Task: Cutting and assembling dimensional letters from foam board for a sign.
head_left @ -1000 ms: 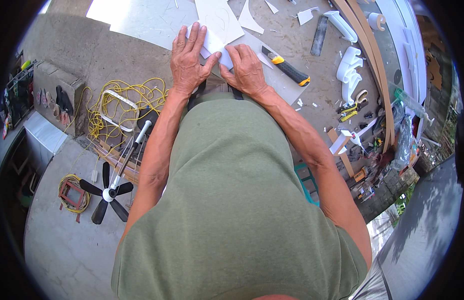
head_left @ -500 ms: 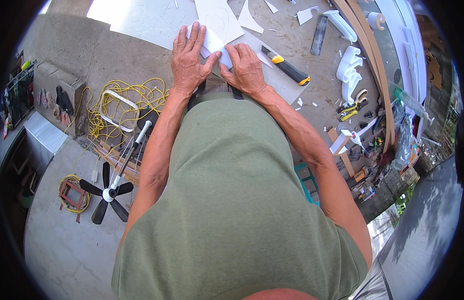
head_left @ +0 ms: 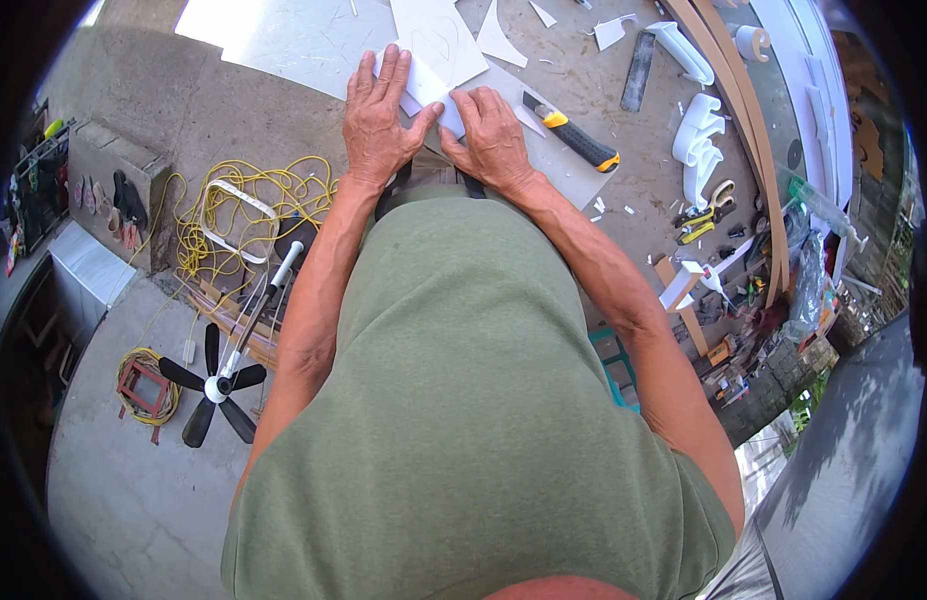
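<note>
My left hand [head_left: 378, 125] lies open with fingers spread on a small pale-lilac sheet [head_left: 420, 96] at the top centre. My right hand [head_left: 491, 140] rests on the same piece, fingers slightly bent and thumb low, near its right side. A white card with a pencilled outline [head_left: 445, 38] lies just above them, on a larger pale sheet [head_left: 283, 40]. A black-and-yellow utility knife [head_left: 573, 135] lies right of my right hand, blade toward the upper left. Several white offcuts [head_left: 498, 35] are scattered beyond. What my fingertips cover is hidden.
Curved white cutouts [head_left: 693, 145], a metal strip [head_left: 637, 75], yellow-handled shears [head_left: 708, 212] and long brown strips [head_left: 753, 130] lie at right. Tangled yellow cords [head_left: 213, 195], a black-bladed fan [head_left: 213, 385] and footwear on a concrete ledge [head_left: 128, 200] are at left.
</note>
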`<state>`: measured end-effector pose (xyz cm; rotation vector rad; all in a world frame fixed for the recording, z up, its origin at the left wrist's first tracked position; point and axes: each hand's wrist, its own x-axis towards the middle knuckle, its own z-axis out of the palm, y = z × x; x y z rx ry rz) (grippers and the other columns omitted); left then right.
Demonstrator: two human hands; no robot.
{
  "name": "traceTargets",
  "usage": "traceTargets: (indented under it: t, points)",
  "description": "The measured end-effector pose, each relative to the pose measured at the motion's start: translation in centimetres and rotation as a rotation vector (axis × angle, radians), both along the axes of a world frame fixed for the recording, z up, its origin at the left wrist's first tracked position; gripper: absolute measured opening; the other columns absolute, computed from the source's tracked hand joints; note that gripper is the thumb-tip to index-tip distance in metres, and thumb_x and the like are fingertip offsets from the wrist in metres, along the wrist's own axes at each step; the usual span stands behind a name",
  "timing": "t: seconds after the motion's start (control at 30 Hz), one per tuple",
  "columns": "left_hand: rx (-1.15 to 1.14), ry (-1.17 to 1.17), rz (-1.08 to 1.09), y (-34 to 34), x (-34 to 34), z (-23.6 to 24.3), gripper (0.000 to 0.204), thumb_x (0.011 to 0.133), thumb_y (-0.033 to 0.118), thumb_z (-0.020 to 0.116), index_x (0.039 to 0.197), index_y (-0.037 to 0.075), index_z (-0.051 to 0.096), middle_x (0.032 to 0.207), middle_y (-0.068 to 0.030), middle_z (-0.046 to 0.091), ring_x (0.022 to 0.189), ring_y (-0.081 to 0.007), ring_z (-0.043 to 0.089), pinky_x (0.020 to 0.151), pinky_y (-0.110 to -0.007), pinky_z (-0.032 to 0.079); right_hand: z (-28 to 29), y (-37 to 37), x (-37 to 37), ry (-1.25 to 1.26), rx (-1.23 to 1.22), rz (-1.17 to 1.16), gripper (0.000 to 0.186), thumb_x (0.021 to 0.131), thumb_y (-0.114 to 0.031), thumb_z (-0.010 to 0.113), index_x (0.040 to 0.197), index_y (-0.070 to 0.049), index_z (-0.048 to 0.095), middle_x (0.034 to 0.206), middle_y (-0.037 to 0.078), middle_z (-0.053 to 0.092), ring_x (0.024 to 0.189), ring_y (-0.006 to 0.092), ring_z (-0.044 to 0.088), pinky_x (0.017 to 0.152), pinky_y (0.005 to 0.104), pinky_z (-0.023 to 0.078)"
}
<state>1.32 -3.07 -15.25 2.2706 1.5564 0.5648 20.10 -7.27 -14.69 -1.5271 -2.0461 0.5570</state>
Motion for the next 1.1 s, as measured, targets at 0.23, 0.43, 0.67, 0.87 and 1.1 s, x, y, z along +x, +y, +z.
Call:
traceTargets:
  t: [0.23, 0.43, 0.67, 0.87, 1.1]
  points:
    - [0.005, -0.005, -0.006, 0.1, -0.1, -0.1, 0.080, 0.088, 0.048, 0.076, 0.151, 0.006, 0.051, 0.158, -0.0135, 0.049, 0.149, -0.0398, 0.038, 0.122, -0.050, 0.029, -0.1, 0.0, 0.1, -0.013, -0.008, -0.002, 0.050, 0.077, -0.017, 0.078, 0.120, 0.001, 0.059, 0.103, 0.017, 0.058, 0.095, 0.0337, 0.060, 0.083, 0.0442, 0.052]
    - [-0.008, 0.011, 0.004, 0.0, 0.1, 0.0, 0.080, 0.088, 0.048, 0.076, 0.152, 0.007, 0.051, 0.158, -0.0128, 0.048, 0.150, -0.0391, 0.037, 0.122, -0.051, 0.028, 0.0, 0.0, 0.0, -0.020, -0.016, -0.001, 0.049, 0.078, -0.017, 0.078, 0.120, 0.001, 0.059, 0.103, 0.017, 0.058, 0.095, 0.0333, 0.060, 0.083, 0.0441, 0.052]
    - [-0.026, 0.061, 0.022, 0.2, 0.4, 0.4, 0.082, 0.084, 0.047, 0.079, 0.151, 0.007, 0.053, 0.159, -0.0109, 0.048, 0.151, -0.0377, 0.036, 0.123, -0.052, 0.029, 2.2, -0.5, 1.3, 0.023, -0.047, -0.058, 0.045, 0.082, -0.017, 0.077, 0.121, -0.001, 0.062, 0.107, 0.015, 0.058, 0.100, 0.0329, 0.059, 0.087, 0.0438, 0.049]
    - [-0.126, 0.190, 0.058, 0.1, 1.1, 1.4, 0.082, 0.085, 0.045, 0.077, 0.152, 0.006, 0.051, 0.164, -0.0134, 0.039, 0.153, -0.0410, 0.029, 0.120, -0.067, 0.026, 3.9, -4.3, 8.5, -0.434, -0.114, -0.341, 0.049, 0.086, -0.020, 0.078, 0.131, -0.007, 0.063, 0.119, 0.014, 0.059, 0.110, 0.0322, 0.056, 0.094, 0.0424, 0.043]
    - [-0.213, 0.263, 0.077, 0.5, 2.0, 2.4, 0.082, 0.086, 0.040, 0.077, 0.153, 0.004, 0.048, 0.167, -0.0162, 0.032, 0.154, -0.0445, 0.025, 0.118, -0.070, 0.026, 2.3, -4.6, 11.4, -0.278, -0.168, -0.237, 0.047, 0.087, -0.017, 0.076, 0.128, -0.001, 0.059, 0.114, 0.016, 0.057, 0.107, 0.0336, 0.056, 0.091, 0.0459, 0.046]
